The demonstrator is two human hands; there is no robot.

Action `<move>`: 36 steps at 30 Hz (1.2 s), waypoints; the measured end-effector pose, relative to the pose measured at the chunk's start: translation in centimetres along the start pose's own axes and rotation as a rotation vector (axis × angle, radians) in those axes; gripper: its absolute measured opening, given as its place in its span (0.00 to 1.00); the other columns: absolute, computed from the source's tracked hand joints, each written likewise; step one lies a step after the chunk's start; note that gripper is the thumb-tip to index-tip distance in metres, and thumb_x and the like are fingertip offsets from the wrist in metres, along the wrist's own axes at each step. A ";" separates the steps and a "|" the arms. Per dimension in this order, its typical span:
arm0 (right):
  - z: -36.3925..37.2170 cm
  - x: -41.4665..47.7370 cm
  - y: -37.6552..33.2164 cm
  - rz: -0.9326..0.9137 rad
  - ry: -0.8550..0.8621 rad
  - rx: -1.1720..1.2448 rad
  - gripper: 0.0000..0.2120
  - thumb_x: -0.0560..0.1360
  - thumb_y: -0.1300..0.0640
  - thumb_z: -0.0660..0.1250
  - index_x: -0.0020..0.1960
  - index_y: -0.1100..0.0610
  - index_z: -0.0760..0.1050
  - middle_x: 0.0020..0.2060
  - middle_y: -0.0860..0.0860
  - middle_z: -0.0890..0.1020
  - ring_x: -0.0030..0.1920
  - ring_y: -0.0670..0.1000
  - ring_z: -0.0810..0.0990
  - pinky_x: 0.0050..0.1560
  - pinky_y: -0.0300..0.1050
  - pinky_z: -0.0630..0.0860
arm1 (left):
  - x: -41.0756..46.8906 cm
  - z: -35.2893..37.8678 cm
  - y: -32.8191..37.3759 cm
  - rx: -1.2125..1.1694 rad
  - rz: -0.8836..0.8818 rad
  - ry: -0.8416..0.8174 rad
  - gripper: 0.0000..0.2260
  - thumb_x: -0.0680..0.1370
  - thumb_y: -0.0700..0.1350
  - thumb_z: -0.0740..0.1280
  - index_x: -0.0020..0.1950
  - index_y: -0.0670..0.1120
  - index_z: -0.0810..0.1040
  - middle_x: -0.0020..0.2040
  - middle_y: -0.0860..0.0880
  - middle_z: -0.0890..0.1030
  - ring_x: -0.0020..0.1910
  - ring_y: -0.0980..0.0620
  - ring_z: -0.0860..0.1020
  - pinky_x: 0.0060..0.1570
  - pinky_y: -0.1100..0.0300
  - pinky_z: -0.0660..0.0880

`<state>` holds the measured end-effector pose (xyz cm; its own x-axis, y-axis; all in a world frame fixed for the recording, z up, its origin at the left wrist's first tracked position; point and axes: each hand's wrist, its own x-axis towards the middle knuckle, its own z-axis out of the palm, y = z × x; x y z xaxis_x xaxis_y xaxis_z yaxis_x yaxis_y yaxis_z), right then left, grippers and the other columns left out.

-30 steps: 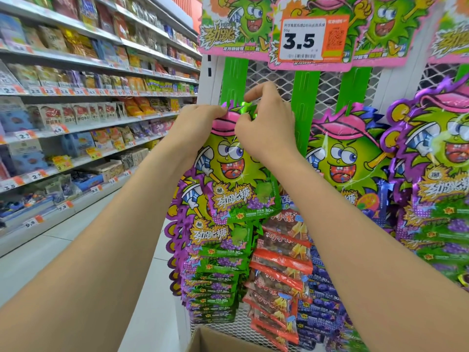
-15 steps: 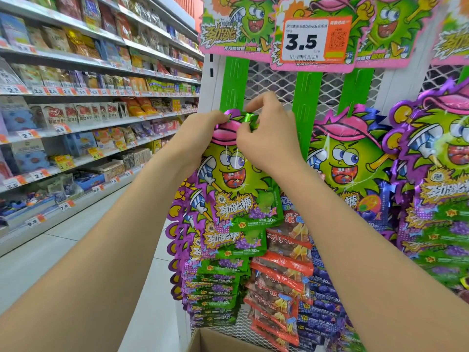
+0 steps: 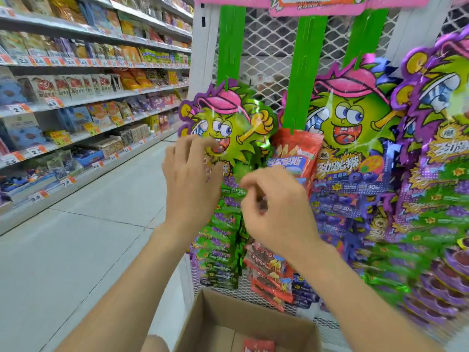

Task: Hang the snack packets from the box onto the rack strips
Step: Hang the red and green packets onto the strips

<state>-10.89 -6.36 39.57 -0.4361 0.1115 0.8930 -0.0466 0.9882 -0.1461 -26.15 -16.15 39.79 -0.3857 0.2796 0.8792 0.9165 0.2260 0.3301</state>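
Hanging from the leftmost green strip (image 3: 229, 44) at the rack's left edge, the top green snack packet (image 3: 228, 123) faces outward; left hand (image 3: 191, 181) spread open, fingertips over the packet's lower part (contact unclear). Right hand (image 3: 276, 209) loosely curled, apparently empty; cardboard box (image 3: 218, 311) below, one red packet (image 3: 258, 345) inside.

- You stand in a shop aisle with a pale tiled floor (image 3: 83, 237) crossed by thin dark joints.
- On your left, long white shelves (image 3: 83, 97) run away from you, crowded with goods and small orange price tags (image 3: 40, 194).
- Ahead of you stands white wire mesh (image 3: 269, 47).
- The light is bright and even.
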 end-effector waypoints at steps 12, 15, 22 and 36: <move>7.3 -34.2 5.4 0.969 -1.423 -0.003 0.07 0.78 0.58 0.67 0.54 0.58 0.79 0.58 0.60 0.83 0.63 0.59 0.82 0.54 0.45 0.76 | -30.1 7.6 -2.7 0.010 -0.322 -1.580 0.12 0.70 0.51 0.71 0.51 0.50 0.84 0.45 0.52 0.86 0.47 0.50 0.85 0.50 0.54 0.82; 9.4 -40.0 6.5 1.179 -1.325 -0.008 0.07 0.75 0.60 0.65 0.47 0.61 0.81 0.50 0.60 0.85 0.55 0.61 0.84 0.53 0.50 0.78 | -34.1 8.6 -3.2 0.143 -0.297 -1.710 0.11 0.80 0.48 0.66 0.60 0.50 0.81 0.57 0.44 0.82 0.57 0.39 0.82 0.57 0.49 0.79; 12.5 -51.4 6.2 1.634 -1.204 0.045 0.10 0.79 0.57 0.69 0.57 0.60 0.84 0.55 0.54 0.86 0.52 0.55 0.84 0.48 0.41 0.76 | -36.8 11.7 -4.2 0.181 -0.237 -1.841 0.12 0.83 0.43 0.61 0.65 0.47 0.77 0.61 0.43 0.79 0.57 0.40 0.79 0.54 0.47 0.78; 14.2 -47.4 7.6 1.502 -1.221 0.156 0.10 0.73 0.63 0.70 0.52 0.55 0.83 0.47 0.51 0.86 0.51 0.54 0.86 0.49 0.45 0.82 | -33.9 12.5 -3.4 0.277 -0.185 -1.783 0.13 0.84 0.39 0.61 0.68 0.46 0.76 0.61 0.43 0.79 0.55 0.40 0.80 0.52 0.47 0.78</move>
<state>-3.36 -5.63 -9.92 -0.4787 0.5345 -0.6965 0.8644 0.1481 -0.4805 -17.53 -14.69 4.57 -0.2791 0.7483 -0.6018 0.8826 0.4468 0.1462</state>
